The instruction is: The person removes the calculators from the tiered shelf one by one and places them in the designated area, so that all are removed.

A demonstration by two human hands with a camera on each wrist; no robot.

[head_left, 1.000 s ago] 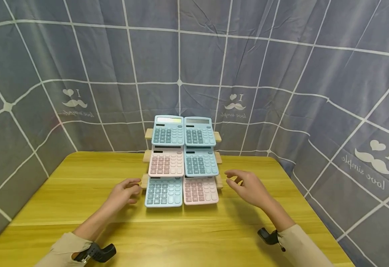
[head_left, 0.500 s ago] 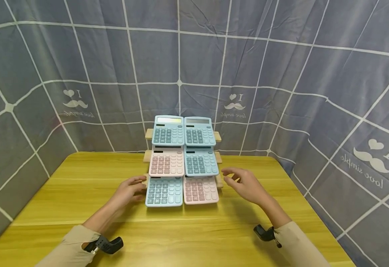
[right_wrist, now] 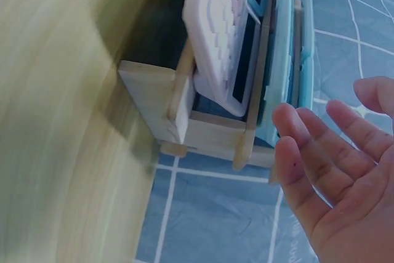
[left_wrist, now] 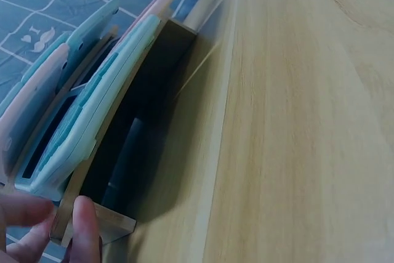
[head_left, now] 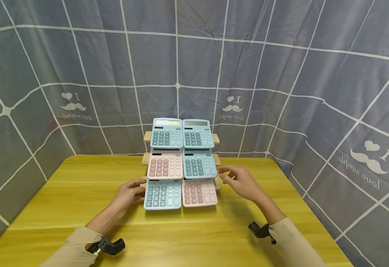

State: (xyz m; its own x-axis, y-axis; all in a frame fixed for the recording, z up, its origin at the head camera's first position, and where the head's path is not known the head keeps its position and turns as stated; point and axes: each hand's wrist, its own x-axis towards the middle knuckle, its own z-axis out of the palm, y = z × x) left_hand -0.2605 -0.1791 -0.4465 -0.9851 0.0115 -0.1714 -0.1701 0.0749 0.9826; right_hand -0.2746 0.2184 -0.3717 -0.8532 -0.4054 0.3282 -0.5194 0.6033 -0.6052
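A stepped wooden stand (head_left: 146,159) holds several calculators in three tiers of two. Both on the top tier are blue, like the top left calculator (head_left: 166,134). The middle tier pairs a pink calculator (head_left: 165,165) with a blue one (head_left: 199,164). Below them are a blue calculator (head_left: 162,195) on the left and a pink one (head_left: 199,193) on the right. My left hand (head_left: 127,195) pinches the stand's lower left end, thumb and fingers on either side of the wood in the left wrist view. Beside the stand's right end, my right hand (head_left: 240,182) holds nothing, fingers slightly bent.
The stand rests on a yellow wood-grain table (head_left: 194,237). Grey curtains (head_left: 177,59) with white grid lines hang behind the table and along both sides. Each wrist wears a black strap-on device, such as the left device (head_left: 109,246).
My left hand has moved right and reached the stand's left end. The right hand has drifted a little left, closer to the stand. The calculators stay in place on the stand.
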